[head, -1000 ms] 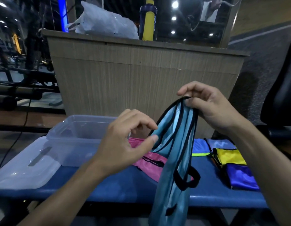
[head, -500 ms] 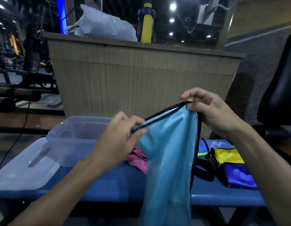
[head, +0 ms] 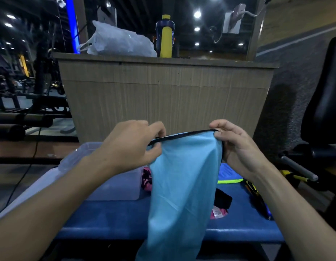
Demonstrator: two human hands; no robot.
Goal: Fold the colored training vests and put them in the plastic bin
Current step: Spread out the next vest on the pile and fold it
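ok so the light blue vest is up in the air over the blue bench, strung by its black-trimmed top edge between two pinches. The left hand nips one end between thumb and fingers, the right hand nips the other, and the rest of the fabric hangs way down past the front edge of the bench.

What I'd worry about: that cloth looks slippery and thin, so if either pinch loosens, that corner probably drops and the whole thing slumps to the floor. The long tail could also snag on the bench lip when it gets laid down, and the fold ends up crooked.

The clear plastic bin sits just left behind the wrist. The pink vest bunched beside it could get dragged along too.
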